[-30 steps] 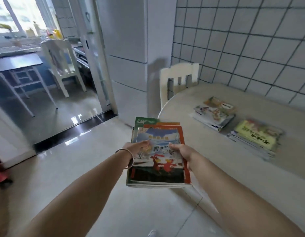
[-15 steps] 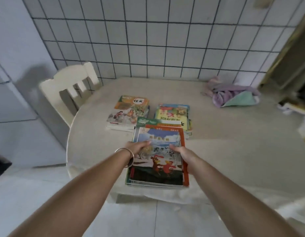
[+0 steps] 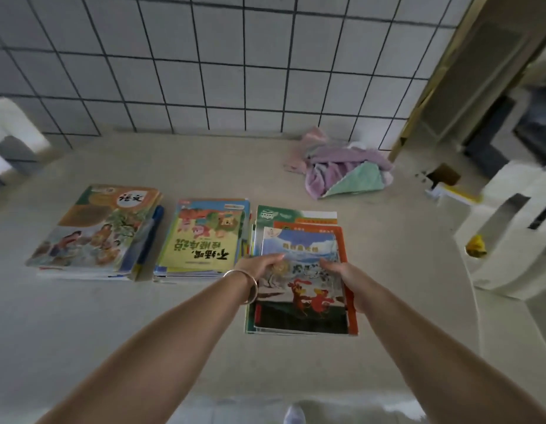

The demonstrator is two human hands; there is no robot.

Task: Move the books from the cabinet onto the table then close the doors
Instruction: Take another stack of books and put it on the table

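Head view shows each grip clamped on one stack of picture books (image 3: 299,270): the left hand (image 3: 259,266) holds its left edge with thumb curled over the top cover, and the right hand (image 3: 342,273) pinches the right edge the same way. The stack sits at or just above the bench (image 3: 403,255); whether its underside already rests there I cannot tell. To finish the step well, I judge it should go down flat and level, both hands letting go together so the thin upper books, already fanned back from one another, do not slide off. It should stay just beside the yellow-green book pile (image 3: 204,237), parallel to it, without nudging that pile.

Further left lies a third pile topped by an orange and green textbook (image 3: 97,231). All three sit in a row, spines roughly aligned. Behind them, near the wall, is a crumpled purple and green cloth (image 3: 345,172), well apart from the books. The bench top is pale and plain, backed by white wall tiles (image 3: 222,71) with dark grout. A white chair (image 3: 516,228) stands at the right, a small yellow object (image 3: 476,246) beside it. No cabinet is in view, so its doors cannot be judged.
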